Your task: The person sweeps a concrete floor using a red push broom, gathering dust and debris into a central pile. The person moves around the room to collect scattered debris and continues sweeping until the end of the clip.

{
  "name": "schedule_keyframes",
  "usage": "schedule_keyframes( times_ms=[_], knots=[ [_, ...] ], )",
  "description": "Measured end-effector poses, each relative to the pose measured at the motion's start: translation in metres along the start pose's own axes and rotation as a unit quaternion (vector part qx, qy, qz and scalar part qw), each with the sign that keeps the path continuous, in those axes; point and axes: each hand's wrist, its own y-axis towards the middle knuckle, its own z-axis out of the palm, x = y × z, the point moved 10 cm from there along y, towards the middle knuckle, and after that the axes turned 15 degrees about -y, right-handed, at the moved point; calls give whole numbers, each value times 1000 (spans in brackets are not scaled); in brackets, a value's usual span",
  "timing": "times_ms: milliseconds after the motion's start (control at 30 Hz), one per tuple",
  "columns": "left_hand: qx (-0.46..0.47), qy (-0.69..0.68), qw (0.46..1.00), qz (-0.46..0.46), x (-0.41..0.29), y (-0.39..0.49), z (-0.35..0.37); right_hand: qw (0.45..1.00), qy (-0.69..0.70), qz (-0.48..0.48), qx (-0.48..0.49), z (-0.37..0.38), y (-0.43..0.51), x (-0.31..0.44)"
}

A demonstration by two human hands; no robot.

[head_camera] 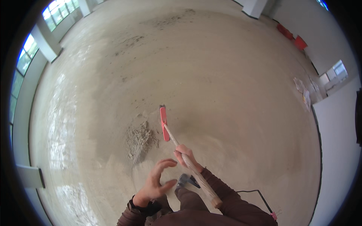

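A push broom with a red head [165, 132] and a wooden handle [204, 183] reaches out ahead of me over the concrete floor. My right hand [187, 156] is closed around the handle, partway along it. The handle's thick end lies over my right forearm. My left hand [158, 182] is to the left of the handle, thumb and fingers curved apart, holding nothing. Just left of the broom head lies a pile of grey debris [140, 139]. The underside of the broom head is mostly hidden.
Scattered grey crumbs [169, 21] lie farther off. White pillars [46, 43] and windows line the left. Red containers [300, 43] and crumpled plastic [304, 93] are by the right wall. A black bent rod [261, 196] with a pink end is at lower right, beside my right arm.
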Motion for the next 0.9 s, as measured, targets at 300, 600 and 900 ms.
schedule_keyframes(
  times_ms=[300, 600, 900],
  knots=[
    [-380, -645, 581, -319, 270, -130, -55, 987, 81, 8, 141, 76, -41, 99],
    [-526, -684, 468, -190, 294, -233, -180, 920, 167, -82, 344, 250, -85, 211],
    [-697, -607, 352, -147, 339, -465, -332, 815, 282, -124, 492, 395, -130, 301]
  ],
)
